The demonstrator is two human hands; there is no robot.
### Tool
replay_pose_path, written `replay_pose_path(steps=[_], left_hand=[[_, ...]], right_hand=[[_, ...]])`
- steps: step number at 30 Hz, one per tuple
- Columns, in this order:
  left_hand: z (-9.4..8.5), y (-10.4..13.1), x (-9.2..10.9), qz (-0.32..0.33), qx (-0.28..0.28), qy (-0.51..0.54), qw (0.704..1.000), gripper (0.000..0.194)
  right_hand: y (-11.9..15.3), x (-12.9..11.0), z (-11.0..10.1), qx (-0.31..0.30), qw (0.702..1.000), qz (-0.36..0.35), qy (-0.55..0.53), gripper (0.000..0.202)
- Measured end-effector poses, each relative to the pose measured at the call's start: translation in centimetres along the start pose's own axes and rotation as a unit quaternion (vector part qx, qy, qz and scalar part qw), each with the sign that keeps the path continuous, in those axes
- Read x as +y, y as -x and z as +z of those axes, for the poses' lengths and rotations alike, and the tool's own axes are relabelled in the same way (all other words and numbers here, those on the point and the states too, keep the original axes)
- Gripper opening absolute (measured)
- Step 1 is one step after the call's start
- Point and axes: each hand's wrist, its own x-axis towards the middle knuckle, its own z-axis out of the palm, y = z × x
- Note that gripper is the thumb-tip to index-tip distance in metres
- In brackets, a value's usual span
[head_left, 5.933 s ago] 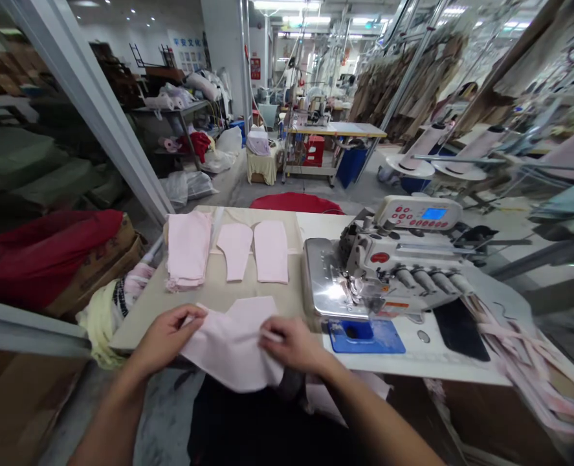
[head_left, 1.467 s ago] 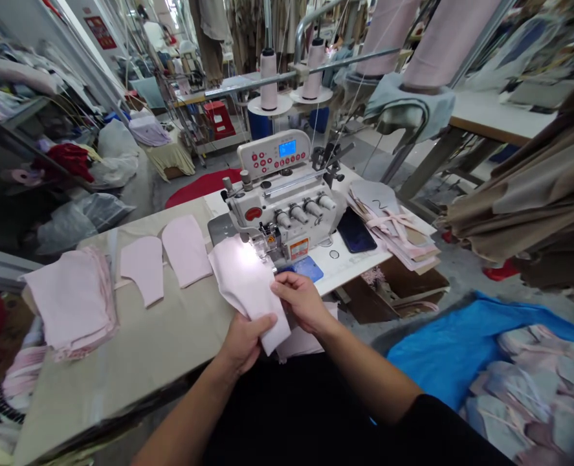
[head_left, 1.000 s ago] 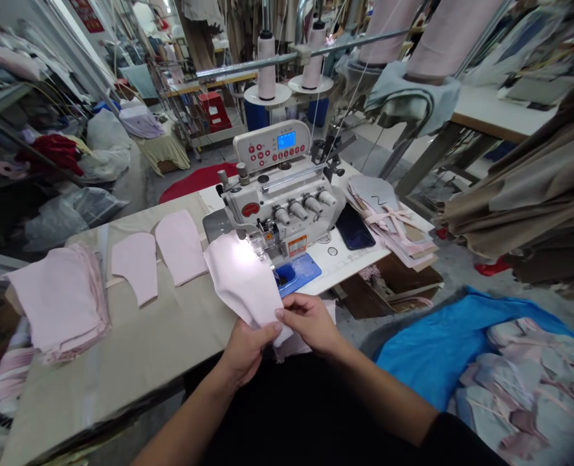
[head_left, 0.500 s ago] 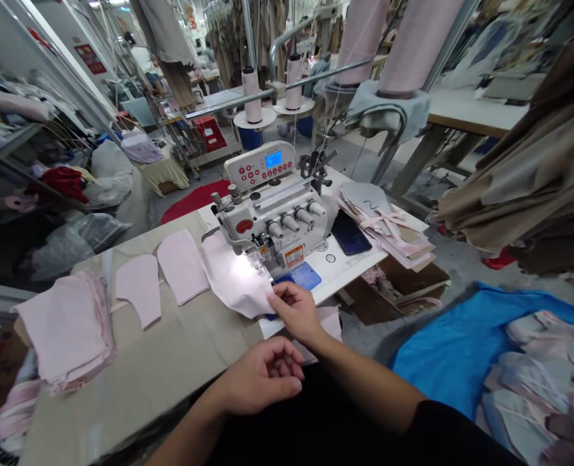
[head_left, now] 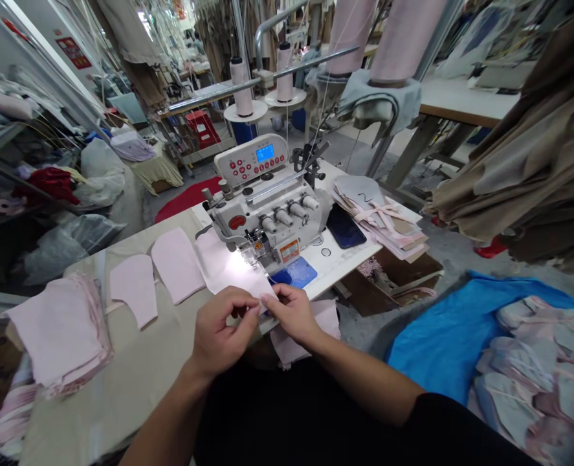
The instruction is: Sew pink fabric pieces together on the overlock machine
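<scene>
A pale pink fabric piece [head_left: 226, 264] lies under the lit needle area of an overlock sewing machine [head_left: 272, 217]. My right hand [head_left: 294, 314] pinches the near corner of this piece between thumb and fingers, close to the machine's blue plate [head_left: 296, 273]. Beside it, my left hand [head_left: 226, 330] is closed, thumb and forefinger meeting at the fabric's near edge. The fingers cover that bit of the edge. Another pink piece [head_left: 291, 333] hangs below the table edge, behind my right wrist.
Left on the table lie two cut pink pieces [head_left: 177, 265] and a pink fabric stack [head_left: 61, 330]. Right of the machine are a dark phone [head_left: 345, 226] and a tied bundle of cut pieces [head_left: 378, 213]. A cardboard box [head_left: 388, 285] and blue sheet [head_left: 432, 336] sit lower right.
My left hand has risen from near my lap to the fabric's near edge, its thumb and forefinger closing there. My right hand stays on the corner. The view has shifted slightly.
</scene>
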Motion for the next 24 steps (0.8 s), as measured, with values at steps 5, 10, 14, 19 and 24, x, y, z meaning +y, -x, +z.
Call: replay_pose_path(steps=[5,10,14,19,24], left_hand=[[0.4,-1.1,-1.1,0.045,0.027,-0.112,0.992,0.014],[0.8,-1.8,-2.4,0.025,0.027,-0.258,0.965,0.017],[0.7,-1.7,-3.0,0.004,-0.008,-0.301,0.953,0.014],[0.1,-2.2,-4.2,0.003,-0.015,-0.323,0.946,0.020],[-0.8,-3.9,-6.3,-0.017,-0.005,-0.333,0.943,0.017]], right_hand=[[0.2,-0.1,0.1,0.007,1.000,0.015,0.003,0.029],[0.4,-0.1,0.2,0.017,0.999,0.043,0.002,0.030],[0.2,-0.1,0.2,0.017,0.999,0.046,0.000,0.030],[-1.3,0.0,0.5,0.025,0.999,0.028,0.024,0.036],[-2.9,0.4,0.3,0.045,0.995,-0.023,0.084,0.047]])
